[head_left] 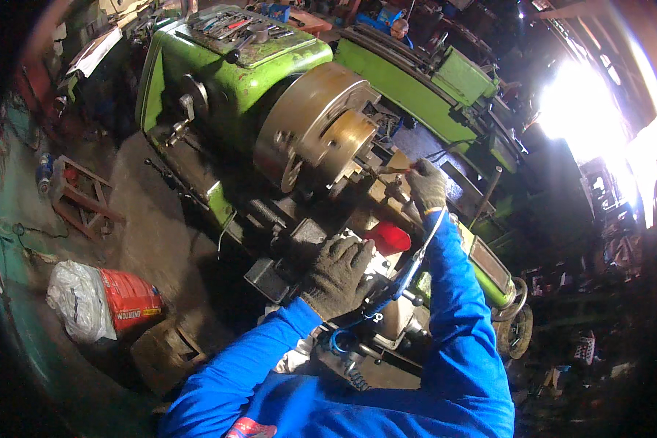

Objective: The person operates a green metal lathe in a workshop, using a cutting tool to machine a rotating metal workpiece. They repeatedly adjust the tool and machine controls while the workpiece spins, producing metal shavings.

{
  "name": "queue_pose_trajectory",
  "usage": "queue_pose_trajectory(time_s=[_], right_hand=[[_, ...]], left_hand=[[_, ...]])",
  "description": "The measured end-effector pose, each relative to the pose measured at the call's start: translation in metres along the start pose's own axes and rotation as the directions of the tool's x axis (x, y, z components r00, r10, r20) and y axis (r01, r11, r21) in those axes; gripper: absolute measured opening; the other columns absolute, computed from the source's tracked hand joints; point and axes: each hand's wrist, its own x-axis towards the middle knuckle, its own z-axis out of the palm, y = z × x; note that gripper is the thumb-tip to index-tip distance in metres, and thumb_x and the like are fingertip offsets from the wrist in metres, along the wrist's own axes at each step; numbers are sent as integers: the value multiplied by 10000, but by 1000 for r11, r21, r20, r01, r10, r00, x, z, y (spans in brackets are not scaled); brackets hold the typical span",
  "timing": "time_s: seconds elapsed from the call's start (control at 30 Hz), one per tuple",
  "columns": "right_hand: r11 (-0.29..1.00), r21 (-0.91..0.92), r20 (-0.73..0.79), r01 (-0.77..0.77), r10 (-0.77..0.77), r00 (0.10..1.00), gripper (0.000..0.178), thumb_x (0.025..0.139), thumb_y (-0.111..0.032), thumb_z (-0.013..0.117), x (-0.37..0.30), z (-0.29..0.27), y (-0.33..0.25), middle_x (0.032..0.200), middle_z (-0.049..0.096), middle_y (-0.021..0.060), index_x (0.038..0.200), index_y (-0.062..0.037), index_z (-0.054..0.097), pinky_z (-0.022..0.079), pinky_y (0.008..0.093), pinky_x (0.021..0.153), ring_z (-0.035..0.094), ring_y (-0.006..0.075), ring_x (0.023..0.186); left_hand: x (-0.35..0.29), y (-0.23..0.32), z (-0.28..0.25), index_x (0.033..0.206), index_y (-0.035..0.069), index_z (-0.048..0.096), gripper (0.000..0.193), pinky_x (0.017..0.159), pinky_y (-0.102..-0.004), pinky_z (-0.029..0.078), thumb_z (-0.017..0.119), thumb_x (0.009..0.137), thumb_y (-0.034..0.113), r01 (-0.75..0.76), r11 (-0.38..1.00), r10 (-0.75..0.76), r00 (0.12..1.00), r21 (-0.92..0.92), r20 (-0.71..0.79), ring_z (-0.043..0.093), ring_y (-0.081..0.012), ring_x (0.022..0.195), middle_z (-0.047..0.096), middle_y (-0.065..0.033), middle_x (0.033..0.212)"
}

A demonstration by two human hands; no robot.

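Observation:
A large metal chuck [293, 120] on a green lathe [230, 62] holds a round, brass-coloured workpiece [349, 139]. My right hand [428, 186], in a grey work glove, is closed around a slim brown tool [396, 170] whose tip points at the workpiece's near face. Its exact kind is too small to tell. My left hand [338, 271], also gloved, lies over the lathe's carriage with its fingers stretched out, seemingly holding nothing. Just right of those fingertips is a red, cup-like object [389, 239]. A pale blue hose [420, 255] runs beside my right forearm.
Hand tools lie on the tray [230, 28] atop the headstock. A crank handle [186, 109] juts from its front. On the floor at left are a red-and-white bag [106, 301] and a small wooden stand [84, 197]. A handwheel [515, 321] projects at lower right.

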Motion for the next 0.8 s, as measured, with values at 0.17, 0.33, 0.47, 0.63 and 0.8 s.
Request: queue_pose_trajectory(time_s=[0.17,0.33,0.47,0.63,0.8], right_hand=[[1000,5,148,-24,23,989,296,898,-201,672,-6,2,-66,997,751,201,1161,-74,714,570,438,745,747,359,842],[973,-211,121,94,-70,990,253,905,-260,667,1,14,-56,1015,746,196,1103,-110,721,567,495,780,718,409,928],[907,-374,235,192,-108,966,235,921,-295,626,1,17,-51,1010,742,190,1067,-135,718,557,513,816,703,426,974],[864,-449,229,228,-136,964,239,909,-205,639,14,-1,-56,1082,738,188,1127,-160,726,562,516,855,699,414,1037],[874,-336,433,351,-187,881,223,890,-220,629,39,4,-45,1034,742,191,1053,-124,746,551,496,859,694,424,1027]], left_hand=[[-4,-3,1,1439,-38,507,699,1141,-522,359,698,876,330,20,1000,-20,1000,-9,-2,513,-363,1265,600,-215,1291],[-4,-2,3,1430,-27,524,683,1128,-507,373,701,874,328,17,1000,-17,1000,-16,-15,519,-349,1259,605,-208,1292],[-3,-2,3,1427,-28,528,684,1126,-499,377,705,876,339,25,1000,-25,1000,-17,-14,531,-340,1256,613,-200,1289],[-4,-2,-1,1423,-28,531,689,1127,-499,378,705,881,360,48,999,-48,999,-9,10,545,-334,1254,625,-193,1281],[-4,-2,0,1427,-24,529,687,1135,-506,374,699,884,361,36,999,-36,999,-14,3,545,-343,1249,619,-199,1285]])
